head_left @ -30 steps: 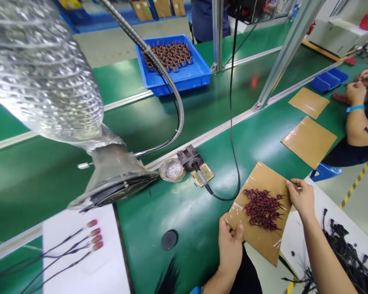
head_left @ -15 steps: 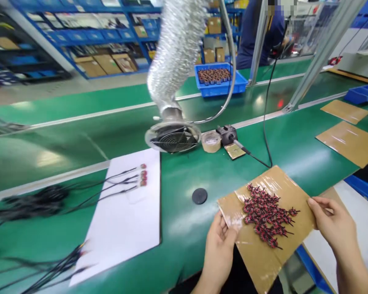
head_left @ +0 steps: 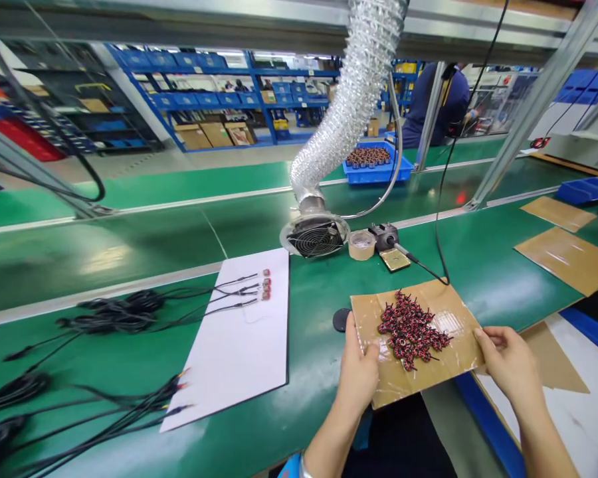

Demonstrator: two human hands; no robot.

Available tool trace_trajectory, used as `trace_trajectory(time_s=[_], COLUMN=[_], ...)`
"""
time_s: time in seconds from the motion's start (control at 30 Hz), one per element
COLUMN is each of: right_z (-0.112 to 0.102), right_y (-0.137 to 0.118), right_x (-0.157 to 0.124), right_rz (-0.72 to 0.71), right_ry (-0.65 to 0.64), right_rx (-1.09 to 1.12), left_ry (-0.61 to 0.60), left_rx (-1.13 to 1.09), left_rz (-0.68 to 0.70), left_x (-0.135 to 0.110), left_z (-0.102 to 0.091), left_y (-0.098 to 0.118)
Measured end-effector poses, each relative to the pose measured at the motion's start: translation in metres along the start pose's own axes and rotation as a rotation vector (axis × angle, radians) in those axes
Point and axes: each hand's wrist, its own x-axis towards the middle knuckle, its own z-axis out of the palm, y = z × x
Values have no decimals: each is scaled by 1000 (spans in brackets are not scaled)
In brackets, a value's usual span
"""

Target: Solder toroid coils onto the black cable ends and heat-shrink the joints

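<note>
A brown cardboard sheet (head_left: 448,309) wrapped in clear tape lies at the near edge of the green bench, with a pile of small red and black parts (head_left: 409,329) on it. My left hand (head_left: 357,373) grips the sheet's left edge, thumb on top. My right hand (head_left: 509,362) pinches its right corner. Both hands are closed on the cardboard.
A white sheet (head_left: 239,352) with wired red parts (head_left: 266,287) lies left of my hands, black cables (head_left: 114,312) beyond it. Behind stand a silver fume duct (head_left: 315,232), a tape roll (head_left: 361,244), a soldering iron stand (head_left: 386,237), a black disc (head_left: 339,320). More cardboard sheets (head_left: 565,255) lie right. A person stands far back.
The view rose and swung left. Both hands brought the cardboard sheet from a tilt over the bench edge down flatter and nearer the black disc.
</note>
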Motion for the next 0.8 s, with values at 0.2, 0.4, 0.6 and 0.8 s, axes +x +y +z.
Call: trace_trajectory(time_s=[0.2,0.4,0.6,0.8], right_z=[-2,-11,12,34], right_y=[-3,-28,-53,-67], right_x=[3,-11,17,53], right_rz=[-85,-566,-802,-949], right_ry=[37,-229,-497,-592], right_rx=[-49,108,152,192], left_ry=[67,-22,-191,-262], left_rx=[554,867,759,746], left_rz=[219,524,452,410], left_x=[-15,-27,-3,14], left_z=[-1,-2,8,6], left_y=[-15,-13,-13,2])
